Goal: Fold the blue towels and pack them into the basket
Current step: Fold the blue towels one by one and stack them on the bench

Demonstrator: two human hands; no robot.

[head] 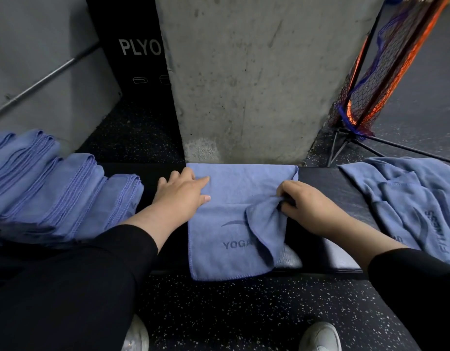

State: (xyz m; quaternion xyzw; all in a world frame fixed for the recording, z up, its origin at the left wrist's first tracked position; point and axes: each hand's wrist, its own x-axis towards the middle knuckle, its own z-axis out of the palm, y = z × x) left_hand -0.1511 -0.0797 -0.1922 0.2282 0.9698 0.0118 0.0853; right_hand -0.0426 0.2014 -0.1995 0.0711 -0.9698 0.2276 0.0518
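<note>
Soft blue towel [226, 206], right hand [305, 201] pinching fold

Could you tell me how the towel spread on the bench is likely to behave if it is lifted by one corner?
The towel is probably floppy: the edge pinched by the right hand bunches and droops. It looks thin, so likely light. Its front hangs over the bench, so it may slide off unless the left hand presses it.

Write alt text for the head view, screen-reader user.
A person folds a blue towel on a black bench: the left hand presses it flat while the right hand pinches a bunched corner. Folded blue towels are stacked at left, an unfolded pile lies at right, and a concrete pillar stands behind.
</note>
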